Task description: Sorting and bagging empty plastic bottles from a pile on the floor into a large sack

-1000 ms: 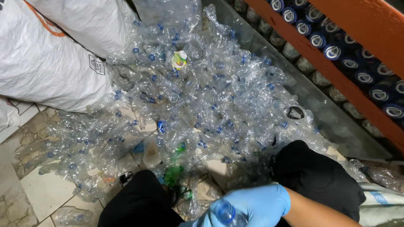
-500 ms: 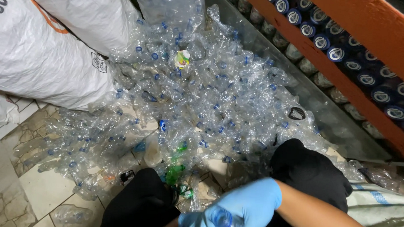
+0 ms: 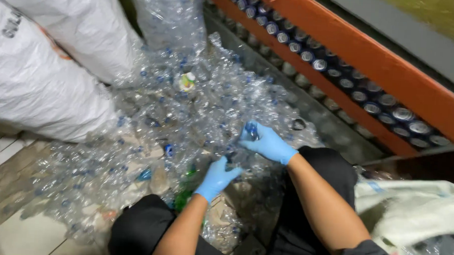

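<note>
A large heap of crushed clear plastic bottles (image 3: 197,111) with blue caps covers the floor in front of me. Both hands wear blue gloves. My right hand (image 3: 264,142) reaches forward into the heap and its fingers curl around a clear bottle with a blue cap (image 3: 251,129). My left hand (image 3: 219,175) is lower and closer to me, pressed into the bottles near my knee, with its fingers bent on a dark-capped clear bottle (image 3: 231,158). My knees in black trousers (image 3: 141,231) frame the near edge of the pile.
Big white sacks (image 3: 40,83) stand at the left. A clear bag of bottles (image 3: 165,12) rises at the back. An orange rack with rows of cans (image 3: 351,82) runs along the right. An open white sack (image 3: 417,212) lies at the right, and tiled floor (image 3: 18,230) shows at the lower left.
My right hand, which held a bottle close to my lap, has moved forward into the heap. My left hand has come into view and reached into the pile. The camera tilted forward.
</note>
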